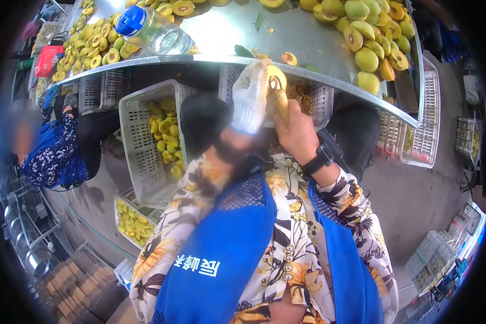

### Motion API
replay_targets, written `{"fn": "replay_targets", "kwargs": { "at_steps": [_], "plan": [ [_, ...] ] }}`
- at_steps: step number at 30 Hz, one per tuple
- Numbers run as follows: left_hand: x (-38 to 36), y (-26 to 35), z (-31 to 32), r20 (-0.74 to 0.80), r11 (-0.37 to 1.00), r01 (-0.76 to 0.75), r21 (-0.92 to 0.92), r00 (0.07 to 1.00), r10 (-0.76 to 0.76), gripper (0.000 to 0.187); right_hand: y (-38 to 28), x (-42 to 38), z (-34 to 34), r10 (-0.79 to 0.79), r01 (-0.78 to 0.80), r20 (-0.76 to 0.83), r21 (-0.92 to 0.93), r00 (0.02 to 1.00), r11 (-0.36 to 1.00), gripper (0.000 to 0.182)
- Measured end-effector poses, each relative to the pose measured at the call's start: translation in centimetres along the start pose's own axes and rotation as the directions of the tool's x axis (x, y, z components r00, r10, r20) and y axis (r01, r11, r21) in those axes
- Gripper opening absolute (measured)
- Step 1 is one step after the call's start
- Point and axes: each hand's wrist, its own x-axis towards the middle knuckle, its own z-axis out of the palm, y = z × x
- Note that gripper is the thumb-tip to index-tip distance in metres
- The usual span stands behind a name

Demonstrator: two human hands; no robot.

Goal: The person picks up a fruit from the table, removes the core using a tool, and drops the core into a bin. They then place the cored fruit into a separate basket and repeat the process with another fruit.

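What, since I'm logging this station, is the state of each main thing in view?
Left hand: gloved, grip closed
Right hand: bare, grip closed
Held fruit: cut, in left hand
Loop tool: in right hand, loop at held fruit
Bottle: capped
Right fruit pile: whole and cut
Left crate: part-filled with fruit
Metal table: fruit-strewn
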Motion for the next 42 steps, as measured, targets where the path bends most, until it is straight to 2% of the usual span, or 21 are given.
{"fn": "replay_targets", "kwargs": {
  "at_steps": [3, 6, 8, 10, 12, 17, 21, 24, 27, 28, 31, 32, 35, 36, 37, 39, 40, 41, 42],
  "plan": [
    [-0.5, 0.5, 0.9, -0.045, 0.999, -0.051, 0.016, 0.998, 0.052, 0.024, -0.1, -0.3, 0.2, 0.027, -0.028, 0.018, 0.049, 0.999, 0.998, 0.025],
    [-0.9, 1.2, 1.5, -0.019, 1.000, 0.000, 0.005, 1.000, 0.000, 0.023, 0.1, -0.8, 0.7, 0.019, -0.020, 0.017, 0.055, 1.000, 0.998, 0.023],
    [-0.4, 1.3, 0.7, 0.068, 0.995, -0.035, 0.095, 0.997, 0.028, 0.023, 0.5, -0.9, 0.9, -0.010, 0.009, 0.030, 0.029, 0.999, 1.000, 0.021],
    [0.8, 1.0, -0.6, 0.147, 0.993, 0.091, 0.074, 0.984, -0.101, 0.023, 1.2, -0.8, 0.7, -0.041, 0.041, 0.063, -0.011, 0.997, 0.999, 0.021],
    [2.0, -0.1, -1.9, 0.241, 0.923, 0.382, -0.038, 0.900, -0.363, 0.024, 2.1, -0.6, 1.0, -0.047, 0.048, 0.080, -0.016, 0.996, 0.999, 0.021],
    [1.6, -2.4, -2.4, 0.125, 0.987, 0.151, 0.062, 0.979, -0.158, 0.021, 3.3, 0.2, 1.3, -0.038, 0.037, 0.079, 0.005, 0.996, 0.999, 0.021],
    [0.6, -1.5, -2.5, 0.137, 0.958, 0.113, 0.262, 0.979, -0.153, 0.022, 3.1, -0.2, 1.6, -0.013, 0.010, 0.079, 0.029, 0.997, 1.000, 0.023],
    [-0.2, 0.5, 0.2, -0.079, 0.967, 0.255, -0.002, 0.964, -0.255, 0.014, 2.8, -0.4, 2.3, 0.033, -0.036, 0.065, 0.042, 0.997, 0.998, 0.025],
    [-0.4, 0.6, 1.7, -0.038, 0.987, 0.056, 0.149, 0.998, -0.051, 0.014, 1.9, -0.8, 2.7, 0.060, -0.061, 0.012, 0.089, 0.998, 0.994, 0.027],
    [-0.2, 0.3, 2.0, -0.066, 0.982, 0.007, 0.190, 0.998, 0.006, 0.017, 1.5, -0.9, 2.8, 0.065, -0.063, -0.006, 0.108, 0.998, 0.992, 0.027],
    [0.0, 1.3, 1.9, -0.058, 0.955, 0.296, 0.000, 0.953, -0.296, 0.020, 0.1, -1.0, 1.9, 0.225, -0.263, 0.166, 0.256, 0.960, 0.930, 0.028],
    [0.3, 1.0, 1.1, 0.057, 0.978, 0.137, 0.160, 0.987, -0.147, 0.024, 0.4, -1.0, 2.2, 0.188, -0.214, 0.129, 0.243, 0.974, 0.946, 0.027],
    [1.4, -0.7, 0.0, 0.046, 0.900, 0.427, -0.088, 0.904, -0.424, 0.027, 2.0, -0.8, 3.0, 0.075, -0.079, 0.027, 0.182, 0.997, 0.980, 0.027],
    [1.5, -1.1, -0.3, 0.070, 0.979, 0.153, 0.135, 0.984, -0.164, 0.027, 2.2, -0.5, 3.0, 0.042, -0.042, 0.005, 0.154, 0.999, 0.987, 0.027],
    [1.4, -1.2, -0.5, 0.149, 0.931, -0.142, 0.336, 0.984, 0.097, 0.027, 2.1, -0.4, 2.9, 0.007, -0.006, -0.014, 0.126, 1.000, 0.992, 0.027],
    [1.3, -1.1, -0.5, 0.135, 0.924, -0.211, 0.319, 0.975, 0.176, 0.026, 1.2, -0.4, 2.4, 0.029, -0.025, -0.028, 0.127, 0.999, 0.992, 0.028],
    [0.9, -0.6, 0.2, 0.033, 0.995, 0.007, 0.099, 0.999, -0.011, 0.026, 0.8, -0.3, 2.3, 0.040, -0.035, -0.035, 0.129, 0.999, 0.991, 0.028],
    [0.5, -0.3, 0.5, -0.023, 0.967, 0.212, -0.144, 0.976, -0.217, 0.025, 1.1, -0.4, 2.6, -0.013, 0.019, -0.037, 0.163, 0.999, 0.986, 0.026],
    [0.7, -0.3, 0.3, -0.027, 0.936, 0.290, -0.199, 0.953, -0.301, 0.024, 1.5, -0.2, 2.9, -0.068, 0.075, -0.043, 0.194, 0.997, 0.978, 0.025]
  ]
}}
